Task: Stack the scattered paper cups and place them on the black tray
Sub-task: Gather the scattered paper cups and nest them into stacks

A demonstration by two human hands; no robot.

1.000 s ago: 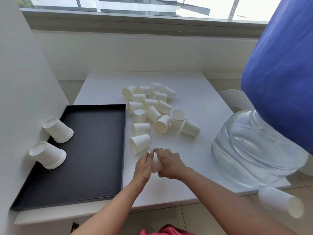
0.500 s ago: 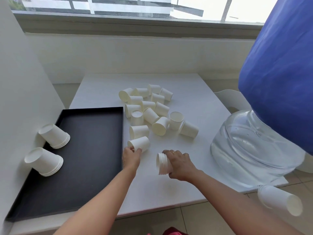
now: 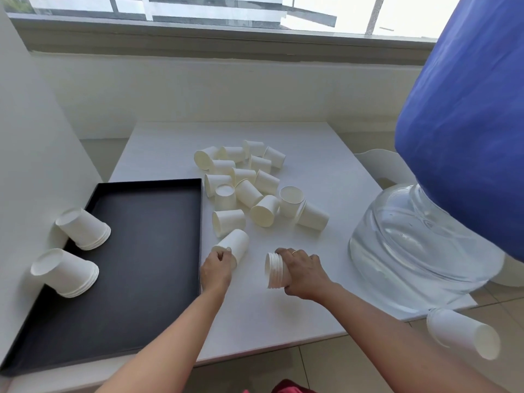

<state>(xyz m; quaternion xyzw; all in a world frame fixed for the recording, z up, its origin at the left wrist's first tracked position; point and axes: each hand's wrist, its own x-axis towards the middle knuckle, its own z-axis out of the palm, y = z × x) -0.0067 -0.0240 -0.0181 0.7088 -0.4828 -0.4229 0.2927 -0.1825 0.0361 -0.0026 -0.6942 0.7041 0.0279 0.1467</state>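
1. Change: a second ago both hands met on one stack. The left hand (image 3: 217, 269) has since gone left to the nearest loose cup (image 3: 238, 245), and the right hand (image 3: 302, 275) alone keeps the stack.
2. Stray paper cup (image 3: 465, 333): on its side, low right, past the near right corner of the surface (image 3: 312, 154). What bears it cannot be told.
3. Right hand: fingers curled round the nested stack (image 3: 273, 270), which is held on its side with the mouths facing left, near the middle of the surface's front part. A ring shows on one finger.
4. Left hand: fingers curled at the mouth rim of the nearest loose cup, gripping it. The cup lies on its side, base pointing away, just right of the tray's right rim.
5. Black tray (image 3: 147, 251): flat on the left part of the surface.
6. Near tray stack (image 3: 66, 272): on the tray's left side, tilted, base leaning on the white wall panel (image 3: 34, 137).
7. Far tray stack (image 3: 85, 228): just behind it, leaning the same way.
8. Scattered paper cups (image 3: 246, 182): a loose cluster right of the tray's far corner, most on their sides, many touching.
9. Clear water bottle (image 3: 411, 245): at the right edge of the surface, its upper part under a blue cover (image 3: 467, 137).
10. Window (image 3: 198, 9): along the far wall.
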